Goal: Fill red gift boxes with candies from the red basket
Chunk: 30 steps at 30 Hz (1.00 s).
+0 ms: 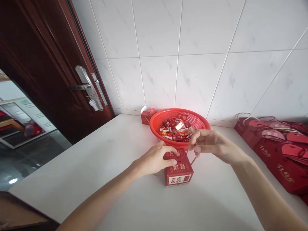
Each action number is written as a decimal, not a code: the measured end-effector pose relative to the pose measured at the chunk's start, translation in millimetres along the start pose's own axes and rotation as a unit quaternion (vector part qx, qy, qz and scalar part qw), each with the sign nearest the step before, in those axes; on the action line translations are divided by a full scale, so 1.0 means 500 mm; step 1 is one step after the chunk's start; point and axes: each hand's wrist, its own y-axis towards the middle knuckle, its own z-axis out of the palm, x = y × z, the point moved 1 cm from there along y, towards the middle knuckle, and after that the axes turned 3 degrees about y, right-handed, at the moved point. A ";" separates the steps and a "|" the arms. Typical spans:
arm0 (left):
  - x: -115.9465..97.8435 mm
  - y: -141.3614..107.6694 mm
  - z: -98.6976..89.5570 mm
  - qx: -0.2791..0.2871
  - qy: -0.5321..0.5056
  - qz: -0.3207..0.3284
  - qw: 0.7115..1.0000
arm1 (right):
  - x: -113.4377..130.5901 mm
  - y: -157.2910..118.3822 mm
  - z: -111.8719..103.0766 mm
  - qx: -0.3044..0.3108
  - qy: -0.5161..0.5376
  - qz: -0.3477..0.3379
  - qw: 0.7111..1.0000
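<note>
- L hand (pixel 157 157) is half open, curled over the top L of the red box (pixel 179 179), thumb & index a bit apart and both touching it, other fingers mostly hidden
- R hand (pixel 213 143) is loosely curled at the box's R side, fingertips on the twisted cord (pixel 193 160), thumb near the index, can't tell exactly how tight the grip is
- box sits closed on the white counter (pixel 120 150), in front of the basket, gold-ish/white characters on top + a pale label w/ red characters on the near side
- red plastic basket (pixel 154 128) is just behind it, w/ a pile of wrapped sweets (pixel 181 132) inside, mostly red wrappers
- small red box (pixel 145 117) is back by the wall (pixel 204 32), L of the basket
- way over on the R there's a bunch of red gift boxes (pixel 267 155) packed together, some w/ cord handles
- dark red door (pixel 53 48) is on the L, metal handle (pixel 84 86) w/ keys (pixel 93 104) hanging, btw
</note>
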 end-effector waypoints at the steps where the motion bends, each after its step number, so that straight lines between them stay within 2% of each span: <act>1: -0.002 -0.001 0.001 -0.005 -0.002 -0.003 1.000 | 0.003 -0.002 0.007 0.001 0.001 -0.005 1.000; 4: -0.011 -0.004 0.005 -0.019 0.002 -0.001 1.000 | 0.006 -0.002 0.027 0.018 -0.003 -0.007 1.000; 7: -0.020 -0.004 0.005 -0.043 -0.012 0.029 0.999 | 0.007 -0.001 0.039 0.027 -0.015 -0.004 1.000; 12: -0.031 -0.008 -0.029 -0.047 -0.129 0.052 0.989 | 0.011 -0.004 0.048 -0.003 -0.046 -0.004 0.999; 16: -0.044 -0.025 -0.074 -0.013 -0.282 0.054 0.958 | 0.015 -0.007 0.053 -0.040 -0.077 -0.011 0.996; 19: -0.054 -0.038 -0.090 0.000 -0.372 0.074 0.925 | 0.016 -0.009 0.058 -0.059 -0.089 -0.015 0.994; 22: -0.061 -0.042 -0.081 0.020 -0.428 0.104 0.898 | 0.016 -0.009 0.065 -0.074 -0.102 -0.022 0.992; 26: -0.068 -0.036 -0.049 0.037 -0.477 0.146 0.866 | 0.014 -0.007 0.084 -0.094 -0.130 -0.027 0.987; 30: -0.076 -0.028 -0.024 0.039 -0.502 0.181 0.845 | 0.010 -0.005 0.104 -0.128 -0.176 -0.038 0.975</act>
